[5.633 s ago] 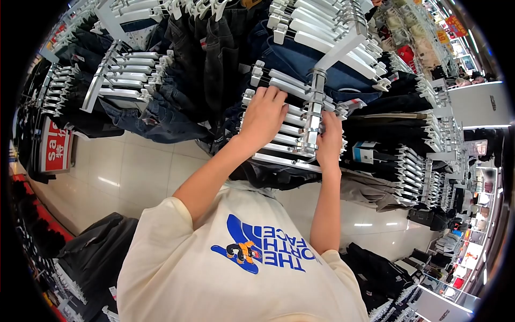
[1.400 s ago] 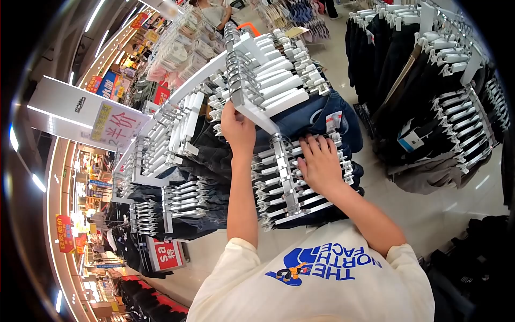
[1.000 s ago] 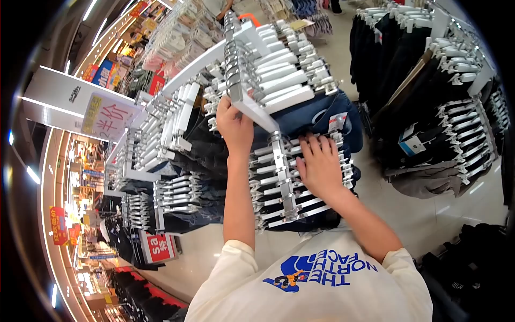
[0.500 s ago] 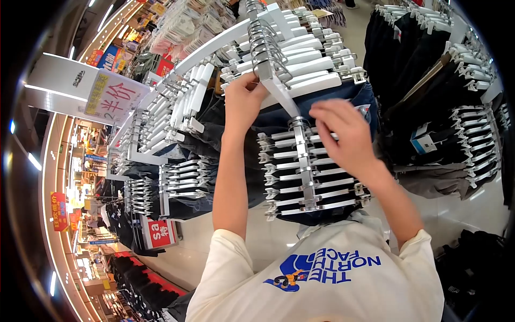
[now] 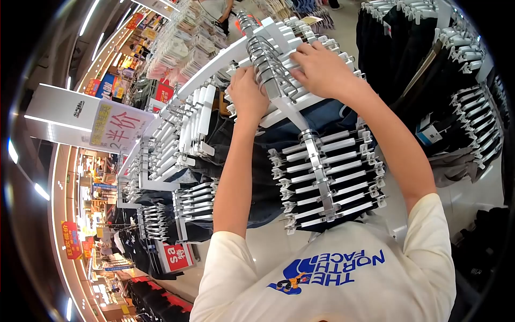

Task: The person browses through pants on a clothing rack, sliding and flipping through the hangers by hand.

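On the rail (image 5: 274, 90), white hangers (image 5: 308, 102) lie crosswise; hands (image 5: 328, 72) flanking

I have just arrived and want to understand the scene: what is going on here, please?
A person in a cream T-shirt has both hands at the white hangers on a rack's upper arm. The left hand is on one side of that arm, the right hand on the other; their exact grip is unclear. Dark blue clothing hangs there. Neither hand touches the lower, nearer row of hangers.
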Demonstrator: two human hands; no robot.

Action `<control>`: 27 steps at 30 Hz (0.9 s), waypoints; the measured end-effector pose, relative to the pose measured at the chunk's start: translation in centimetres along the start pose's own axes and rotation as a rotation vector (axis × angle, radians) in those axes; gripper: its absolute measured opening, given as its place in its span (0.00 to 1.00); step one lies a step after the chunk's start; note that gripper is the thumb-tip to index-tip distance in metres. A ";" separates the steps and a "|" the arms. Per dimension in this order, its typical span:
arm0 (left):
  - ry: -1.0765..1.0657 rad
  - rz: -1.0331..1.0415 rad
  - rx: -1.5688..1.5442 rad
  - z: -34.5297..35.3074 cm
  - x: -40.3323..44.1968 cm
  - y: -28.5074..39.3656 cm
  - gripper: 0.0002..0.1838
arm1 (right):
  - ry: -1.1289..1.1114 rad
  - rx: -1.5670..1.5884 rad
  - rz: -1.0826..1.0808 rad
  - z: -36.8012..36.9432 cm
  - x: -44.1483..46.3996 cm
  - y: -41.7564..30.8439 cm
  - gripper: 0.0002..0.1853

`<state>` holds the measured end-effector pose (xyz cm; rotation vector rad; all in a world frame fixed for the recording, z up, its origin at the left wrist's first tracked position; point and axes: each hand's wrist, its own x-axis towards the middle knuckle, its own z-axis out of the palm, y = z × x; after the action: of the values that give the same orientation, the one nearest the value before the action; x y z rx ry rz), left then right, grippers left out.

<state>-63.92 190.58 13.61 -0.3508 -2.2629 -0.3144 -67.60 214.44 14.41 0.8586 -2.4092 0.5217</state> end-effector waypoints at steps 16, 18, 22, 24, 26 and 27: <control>-0.142 -0.128 -0.006 -1.5 -0.1 1.3 0.12 | -0.044 -0.049 -0.026 -0.7 -0.3 -0.8 0.24; -0.195 -0.201 0.013 -2.3 0.2 2.2 0.10 | -0.061 -0.053 -0.029 -1.0 0.2 -0.5 0.23; -0.181 -0.197 0.005 -2.4 0.0 2.5 0.09 | 0.130 -0.117 -0.070 -1.7 0.6 -0.2 0.16; -0.182 -0.203 -0.006 -2.3 0.1 2.4 0.09 | 0.288 -0.124 -0.133 -2.1 1.6 0.3 0.10; -0.187 -0.213 -0.007 -2.2 0.0 2.2 0.09 | 0.201 -0.069 -0.113 -2.5 2.8 1.2 0.08; -0.163 -0.210 -0.003 -2.0 0.0 2.2 0.09 | 0.110 -0.013 -0.087 -2.6 3.3 1.6 0.07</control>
<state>-61.75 191.90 15.12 -0.1440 -2.4650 -0.4097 -69.96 215.40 18.11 0.9005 -2.2628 0.5057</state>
